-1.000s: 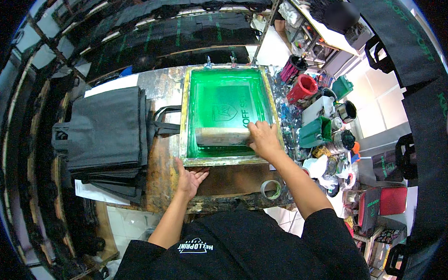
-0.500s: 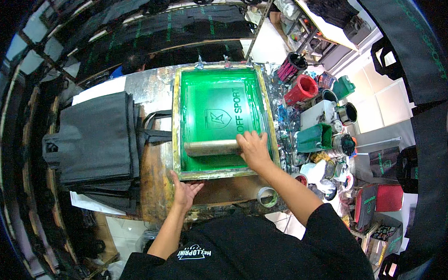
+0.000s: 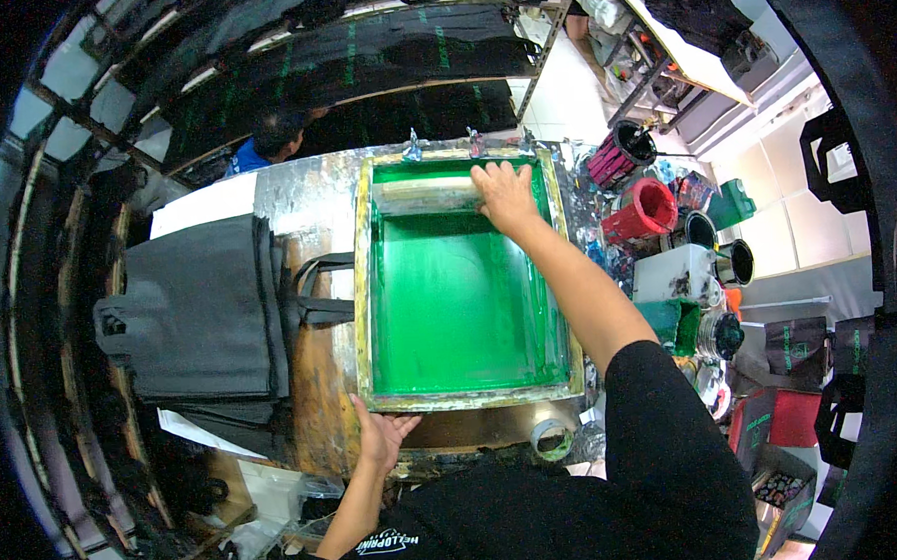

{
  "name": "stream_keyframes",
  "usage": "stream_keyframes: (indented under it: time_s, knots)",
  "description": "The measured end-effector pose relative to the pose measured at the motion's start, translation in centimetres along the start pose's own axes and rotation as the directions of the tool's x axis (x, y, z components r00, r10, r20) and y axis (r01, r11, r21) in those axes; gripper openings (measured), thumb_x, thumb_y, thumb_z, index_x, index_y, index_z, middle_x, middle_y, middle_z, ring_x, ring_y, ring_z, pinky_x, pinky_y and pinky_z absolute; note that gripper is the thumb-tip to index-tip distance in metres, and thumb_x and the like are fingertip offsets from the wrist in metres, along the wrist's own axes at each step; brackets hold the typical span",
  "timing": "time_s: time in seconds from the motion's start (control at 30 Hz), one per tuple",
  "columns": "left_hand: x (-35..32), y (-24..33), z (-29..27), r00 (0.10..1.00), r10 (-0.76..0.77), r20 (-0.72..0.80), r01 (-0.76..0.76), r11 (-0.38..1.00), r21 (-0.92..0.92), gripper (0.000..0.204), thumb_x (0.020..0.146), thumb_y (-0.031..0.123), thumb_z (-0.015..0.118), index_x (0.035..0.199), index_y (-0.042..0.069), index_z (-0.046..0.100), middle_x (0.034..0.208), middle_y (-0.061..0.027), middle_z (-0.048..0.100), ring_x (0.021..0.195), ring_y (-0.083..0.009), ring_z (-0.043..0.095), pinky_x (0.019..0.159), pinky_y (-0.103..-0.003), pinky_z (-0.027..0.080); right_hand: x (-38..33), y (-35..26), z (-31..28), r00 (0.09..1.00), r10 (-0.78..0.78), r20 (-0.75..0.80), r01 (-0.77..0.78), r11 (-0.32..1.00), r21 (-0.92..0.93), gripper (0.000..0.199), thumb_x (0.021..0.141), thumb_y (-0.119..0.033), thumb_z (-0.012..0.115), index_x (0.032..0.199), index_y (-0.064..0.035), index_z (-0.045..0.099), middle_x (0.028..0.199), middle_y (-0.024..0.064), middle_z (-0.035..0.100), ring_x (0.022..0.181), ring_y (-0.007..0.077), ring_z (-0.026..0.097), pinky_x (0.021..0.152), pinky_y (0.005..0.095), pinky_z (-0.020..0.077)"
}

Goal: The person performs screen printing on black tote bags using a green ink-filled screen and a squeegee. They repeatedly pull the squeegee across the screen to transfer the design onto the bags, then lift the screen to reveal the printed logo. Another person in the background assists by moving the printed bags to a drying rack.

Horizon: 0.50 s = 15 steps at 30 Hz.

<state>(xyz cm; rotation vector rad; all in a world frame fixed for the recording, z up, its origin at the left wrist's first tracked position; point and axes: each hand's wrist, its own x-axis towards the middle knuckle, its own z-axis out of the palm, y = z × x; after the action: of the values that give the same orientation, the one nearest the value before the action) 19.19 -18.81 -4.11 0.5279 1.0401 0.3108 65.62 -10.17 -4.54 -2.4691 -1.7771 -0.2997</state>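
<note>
I take the wooden-framed screen (image 3: 466, 279) as my landmark: it lies flat on the desk (image 3: 310, 201), its mesh flooded with green ink, its long side running away from me. At the far end of that frame sits the squeegee (image 3: 430, 195), a pale bar whose long axis runs crosswise, from the left rail toward the right one. My right hand (image 3: 505, 195) is on the right end of it, fingers (image 3: 488, 176) curled over the top and clamped on the handle, the arm stretched out over the right half of the mesh. So the bar lies directly under that hand, with all of the inked field between it and the near rail. My left hand (image 3: 380, 438) is well apart from the squeegee, at the near left corner of the frame, fingers spread and pressing on the desk edge just below the rail; whether the fingertips touch the wood itself I cannot quite tell through the lens bend. Left of the frame rests a stack of dark tote bags (image 3: 198, 309), their handles reaching toward the left rail. Right of it stand ink tubs (image 3: 648, 209) and cans, and a tape roll (image 3: 549, 438) sits just past the near right corner.
</note>
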Motion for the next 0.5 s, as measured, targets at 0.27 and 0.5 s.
stream_keyframes:
  time_s: [0.27,0.5]
  knots:
    - [2.5,0.9,-2.8,0.933,-0.335,-0.131,0.357,0.91,0.21,0.136,0.082,0.103,0.023,0.143,-0.017,0.041,0.135,-0.0381,0.059,0.116,-0.0422,0.07,0.095,-0.048,0.062,5.1,1.8,-1.1,0.988,0.007,0.154,-0.005,1.0,-0.012,0.067,0.079,-0.035,0.091,0.133,-0.0161,0.057,0.124,0.0064,0.065,0.121,0.0288,0.061,0.097,0.057,0.0426]
    - [7.2,12.2,2.6,0.906,0.377,0.192,-0.322,0.321,0.891,0.065,0.101,0.064,0.064,0.089,0.001,0.07,0.073,-0.0114,0.071,0.066,-0.024,0.068,0.063,-0.036,0.054,4.3,1.7,0.9,0.988,-0.006,-0.152,-0.008,0.996,-0.094,0.059,0.078,-0.032,0.089,0.128,-0.0177,0.06,0.113,0.0038,0.065,0.112,0.0253,0.063,0.095,0.0535,0.043]
